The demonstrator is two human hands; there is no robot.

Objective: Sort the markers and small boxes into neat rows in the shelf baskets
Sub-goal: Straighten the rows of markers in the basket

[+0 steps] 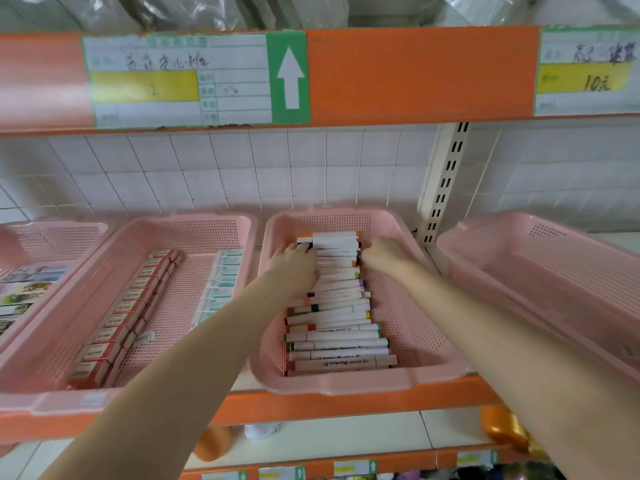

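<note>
- Head view, nearest: an orange shelf edge [311, 408] carries a pink basket [429, 372] holding markers [339, 327] laid crosswise in one row, front to back.
- Set apart, the left hand [294, 263] and right hand [382, 256] touch opposite ends of the far markers; whether the fingers grip any cannot be told.
- To the left, a neighbouring basket [52, 348] holds small boxes [117, 320] in two rows.
- Farthest: white tiled wall [277, 168] and a labelled upper shelf [415, 71].

white markers [339, 306] stacked crosswise in pink basket [346, 384], small boxes [117, 317] rowed nearby
</note>
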